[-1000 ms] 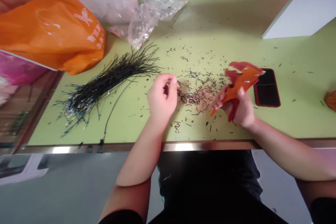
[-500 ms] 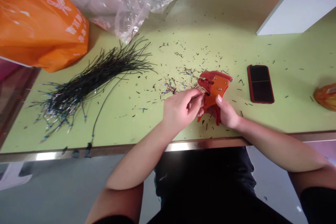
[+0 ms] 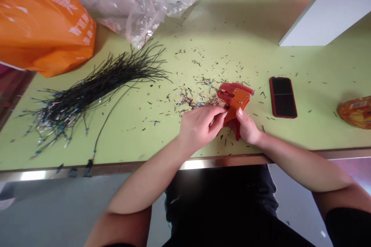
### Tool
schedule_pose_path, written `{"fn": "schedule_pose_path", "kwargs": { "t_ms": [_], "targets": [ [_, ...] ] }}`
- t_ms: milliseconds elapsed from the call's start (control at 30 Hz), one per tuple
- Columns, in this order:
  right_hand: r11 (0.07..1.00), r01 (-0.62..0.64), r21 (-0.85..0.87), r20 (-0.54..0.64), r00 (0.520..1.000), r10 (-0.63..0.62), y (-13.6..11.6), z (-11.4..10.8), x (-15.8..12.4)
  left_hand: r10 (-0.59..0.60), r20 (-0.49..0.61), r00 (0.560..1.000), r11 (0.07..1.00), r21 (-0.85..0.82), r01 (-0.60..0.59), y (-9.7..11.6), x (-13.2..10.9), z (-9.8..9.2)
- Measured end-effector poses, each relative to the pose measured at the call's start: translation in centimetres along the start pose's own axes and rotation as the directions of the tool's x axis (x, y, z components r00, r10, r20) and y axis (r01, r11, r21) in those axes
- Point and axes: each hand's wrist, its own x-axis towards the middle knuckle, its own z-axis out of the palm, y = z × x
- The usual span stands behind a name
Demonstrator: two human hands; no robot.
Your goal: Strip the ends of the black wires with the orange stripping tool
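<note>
My right hand [image 3: 247,126] is wrapped round the handles of an orange and red wire stripper [image 3: 241,98], its thumb on the tool's body. The stripper's jaws face left. My left hand [image 3: 201,125] is closed in a pinch right beside the tool's lower jaw side; whatever lies between the fingertips is too small and hidden to make out. Left of the hands lies a thick bundle of black wires [image 3: 101,79], with blue and metal terminals at its lower-left ends. One single black wire [image 3: 108,117] lies apart, its blue end close to the table's front edge.
Scraps of black insulation [image 3: 199,100] litter the green table [image 3: 249,11]. A phone in a red case [image 3: 283,97] lies right of the hands, an amber container [image 3: 355,112] farther right. An orange bag [image 3: 43,27] and clear plastic bags [image 3: 156,7] stand back left, a white panel [image 3: 324,15] back right.
The view has shifted slightly, so everything sits a little differently in the frame. Both hands keep nearly the same pose at the wire stripper.
</note>
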Motion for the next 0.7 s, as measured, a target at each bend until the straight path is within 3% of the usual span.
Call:
{"fn": "schedule_pose_path", "kwargs": {
  "t_ms": [267, 433, 700],
  "targets": [
    [0.999, 0.026, 0.034, 0.112, 0.993, -0.029, -1.4, 0.1, 0.0, -0.241, -0.013, 0.971, 0.937, -0.262, 0.229, 0.7, 0.6, -0.7],
    [0.999, 0.042, 0.029, 0.119, 0.992, -0.045, -1.2, 0.0, 0.0, -0.225, 0.061, 0.972, 0.934, -0.272, 0.233, 0.5, 0.3, -0.4],
    [0.998, 0.05, 0.046, 0.068, 0.996, -0.053, -0.4, 0.0, 0.0, -0.173, 0.034, 0.984, 0.971, -0.162, 0.176, 0.5, 0.2, -0.2]
  ]
}}
